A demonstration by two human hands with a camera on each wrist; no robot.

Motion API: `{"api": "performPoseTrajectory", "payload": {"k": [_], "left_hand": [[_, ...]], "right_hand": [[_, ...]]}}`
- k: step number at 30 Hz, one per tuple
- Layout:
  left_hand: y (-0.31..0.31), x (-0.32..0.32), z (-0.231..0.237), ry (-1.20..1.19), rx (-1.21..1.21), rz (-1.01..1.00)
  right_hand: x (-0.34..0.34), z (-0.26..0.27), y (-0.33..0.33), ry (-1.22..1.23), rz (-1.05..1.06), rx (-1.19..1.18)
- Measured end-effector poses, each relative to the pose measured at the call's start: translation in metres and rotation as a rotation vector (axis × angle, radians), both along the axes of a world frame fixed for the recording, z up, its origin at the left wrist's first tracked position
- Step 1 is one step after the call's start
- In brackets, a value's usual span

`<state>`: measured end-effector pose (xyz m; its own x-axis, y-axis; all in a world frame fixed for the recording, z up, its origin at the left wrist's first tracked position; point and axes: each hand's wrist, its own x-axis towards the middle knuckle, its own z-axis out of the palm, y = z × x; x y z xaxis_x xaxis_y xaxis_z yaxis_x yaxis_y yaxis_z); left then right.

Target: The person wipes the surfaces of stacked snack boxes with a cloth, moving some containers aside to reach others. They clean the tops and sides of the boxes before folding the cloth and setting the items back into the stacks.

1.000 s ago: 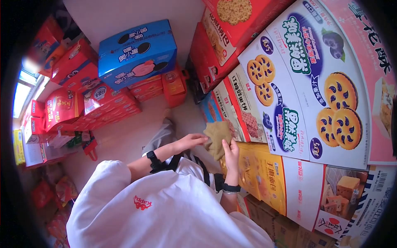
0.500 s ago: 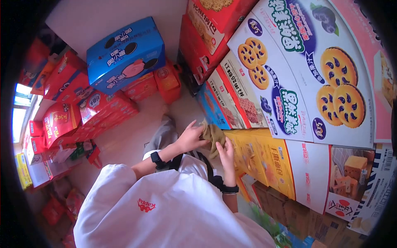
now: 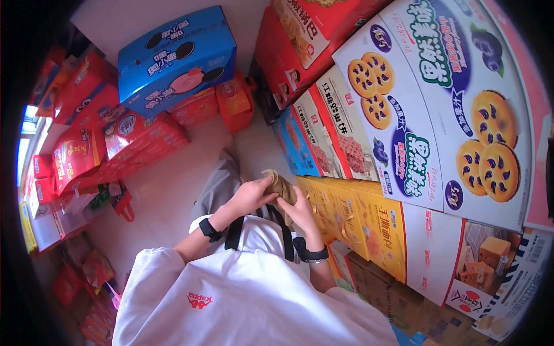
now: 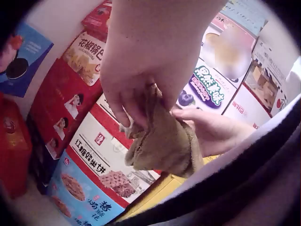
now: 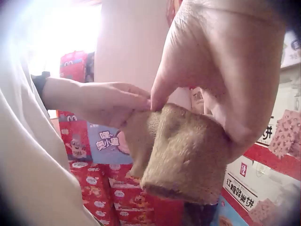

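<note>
A folded tan-brown cloth (image 3: pixel 278 185) is held between both hands in front of the waist. The left hand (image 3: pixel 249 196) pinches its near edge, and in the left wrist view the fingers of that hand (image 4: pixel 141 89) curl into the fabric (image 4: pixel 164 146). From the other side the right hand (image 3: pixel 300 212) grips the cloth. In the right wrist view the right thumb and fingers (image 5: pixel 221 70) close on the top of the cloth (image 5: pixel 188 155), which hangs in a fold below them. Some fingertips are hidden by the fabric.
Stacked cookie cartons (image 3: pixel 427 115) and yellow bread boxes (image 3: pixel 358 219) stand close on the right. A blue cookie box (image 3: pixel 176 60) sits ahead on red boxes (image 3: pixel 144 141), with more red packages at left. Pale floor (image 3: pixel 167 190) shows between the stacks.
The cloth, spread flatter a second ago, is now folded smaller and lies nearer the body. Both hands have come closer together around it.
</note>
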<state>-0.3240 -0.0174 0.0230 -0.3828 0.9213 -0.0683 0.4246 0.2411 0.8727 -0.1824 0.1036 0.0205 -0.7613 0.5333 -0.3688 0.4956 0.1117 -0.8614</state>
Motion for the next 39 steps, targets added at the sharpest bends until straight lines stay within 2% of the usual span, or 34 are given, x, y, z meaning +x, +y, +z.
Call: {"api": "performPoseTrajectory", "payload": {"k": [1, 3, 4, 6, 8, 11, 12, 14, 15, 17, 18, 19, 21, 22, 23, 24, 25, 26, 27, 28, 30, 31, 33, 34, 36, 39], "left_hand": [[-0.003, 0.001, -0.002, -0.007, -0.003, 0.008], [-0.007, 0.001, -0.006, -0.007, 0.008, 0.061], [-0.009, -0.001, -0.008, -0.01, 0.005, 0.073], [-0.014, -0.009, -0.015, -0.036, -0.113, 0.117], [-0.019, -0.018, -0.026, 0.0, -0.151, 0.107], [-0.024, -0.033, -0.037, 0.059, -0.215, 0.094], [-0.025, -0.037, -0.036, 0.088, -0.181, 0.157], [-0.025, -0.045, -0.025, 0.095, -0.107, 0.269], [-0.024, -0.051, -0.019, 0.092, -0.107, 0.273], [-0.02, -0.06, -0.01, -0.053, 0.12, 0.385], [-0.02, -0.063, -0.011, -0.187, 0.13, 0.407], [-0.019, -0.065, -0.011, -0.185, 0.134, 0.413], [-0.018, -0.069, -0.012, -0.492, 0.139, 0.387], [-0.017, -0.069, -0.015, -0.492, 0.138, 0.388], [-0.017, -0.068, -0.02, -0.635, 0.166, 0.371], [-0.017, -0.066, -0.023, -0.78, 0.19, 0.351], [-0.017, -0.067, -0.02, -0.782, 0.185, 0.349], [-0.017, -0.07, -0.014, -0.818, 0.077, 0.251], [-0.016, -0.072, -0.01, -0.853, -0.031, 0.151], [-0.015, -0.072, -0.01, -0.86, -0.036, 0.143], [-0.017, -0.072, -0.011, -1.127, -0.115, 0.098], [-0.019, -0.073, -0.013, -1.127, -0.118, 0.093], [-0.017, -0.075, -0.016, -1.042, -0.187, -0.123], [-0.014, -0.076, -0.003, -0.989, -0.149, -0.107], [-0.008, -0.075, 0.005, -0.926, -0.16, -0.095], [-0.002, -0.074, 0.001, -0.793, -0.194, -0.071]], "right_hand": [[-0.007, 0.003, 0.0, -0.084, 0.093, 0.095], [-0.018, 0.002, 0.001, -0.092, 0.123, 0.051], [-0.024, 0.0, 0.001, -0.12, 0.167, 0.107], [-0.034, -0.003, 0.004, -0.15, 0.223, 0.162], [-0.042, -0.006, 0.006, -0.114, 0.3, 0.344], [-0.054, -0.001, 0.007, -0.069, 0.337, 0.372], [-0.057, 0.0, 0.007, -0.066, 0.345, 0.371], [-0.063, 0.005, 0.008, 0.09, 0.337, 0.369], [-0.064, 0.011, 0.008, 0.089, 0.342, 0.369], [-0.071, 0.033, 0.008, -0.045, 0.226, 0.112], [-0.071, 0.032, 0.009, -0.044, 0.231, 0.116], [-0.069, 0.027, 0.009, -0.005, 0.199, 0.11], [-0.067, 0.016, 0.012, 0.035, 0.168, 0.101], [-0.068, 0.013, 0.013, 0.075, 0.133, -0.014], [-0.067, 0.01, 0.013, 0.113, 0.096, -0.13], [-0.066, 0.008, 0.014, 0.111, 0.093, -0.133], [-0.07, 0.013, 0.013, 0.147, 0.017, -0.265], [-0.073, 0.018, 0.013, 0.183, -0.061, -0.396], [-0.076, 0.025, 0.012, 0.18, -0.071, -0.398], [-0.078, 0.033, 0.012, 0.188, -0.058, -0.475], [-0.079, 0.035, 0.016, 0.169, 0.006, -0.637], [-0.078, 0.036, 0.016, 0.17, 0.0, -0.637], [-0.078, 0.041, 0.015, 0.144, 0.171, -0.53], [-0.077, 0.044, 0.013, 0.126, 0.172, -0.532], [-0.064, 0.01, 0.014, 0.109, 0.164, -0.505], [-0.055, -0.002, 0.016, 0.127, 0.149, -0.55]]}}
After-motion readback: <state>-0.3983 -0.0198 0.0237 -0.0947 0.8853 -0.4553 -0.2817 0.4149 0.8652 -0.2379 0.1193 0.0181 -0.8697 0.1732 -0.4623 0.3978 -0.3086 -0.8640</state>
